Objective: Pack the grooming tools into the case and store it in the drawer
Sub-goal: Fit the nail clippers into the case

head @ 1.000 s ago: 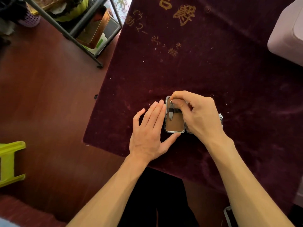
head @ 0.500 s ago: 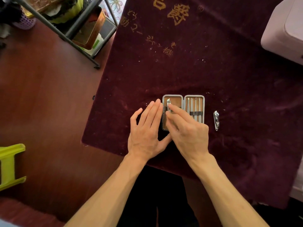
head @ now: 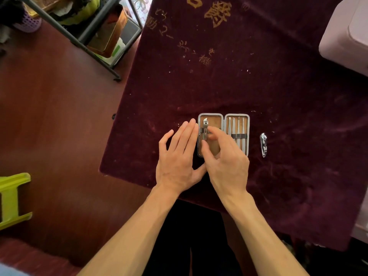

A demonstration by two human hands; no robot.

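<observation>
A small metal-rimmed case (head: 224, 116) lies open on the dark red velvet cloth (head: 219, 76). Its left half holds a large nail clipper (head: 205, 128) tucked under a black strap. Several slim steel tools (head: 236, 126) sit strapped in its right half. A smaller nail clipper (head: 263, 144) lies loose on the cloth, a little to the right of the case. My left hand (head: 177, 158) lies flat, fingers pressed against the case's left edge. My right hand (head: 227, 164) hovers over the case's lower part, its fingers loosely apart, the thumb near the large clipper's lower end.
A pale box-like unit (head: 346, 36) stands at the table's far right corner. Left of the table are a red-brown floor, a metal rack (head: 89, 30) with containers, and a lime-green stool (head: 12, 198). The table's near edge runs just below my wrists.
My right hand has drawn back from the case's top towards me, uncovering the large clipper under its strap, the right half and the loose small clipper. The left hand has stayed put.
</observation>
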